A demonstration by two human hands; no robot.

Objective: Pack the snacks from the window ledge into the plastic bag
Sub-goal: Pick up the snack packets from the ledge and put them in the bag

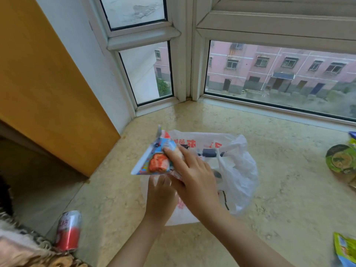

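A white plastic bag (238,170) with red print lies crumpled in the middle of the marble window ledge (279,189). My right hand (192,176) grips a blue and white snack packet (154,158) with a red picture, held above the bag's left side. My left hand (160,197) sits just below the packet and holds the bag's near left edge, with its fingertips partly hidden. Dark items show faintly through the bag's thin plastic.
A red and white drink can (68,230) stands at the ledge's near left edge. A green round bowl snack (342,158) lies at the right, a green packet (345,249) at the lower right. Window frames close off the far side; an orange panel (44,89) stands left.
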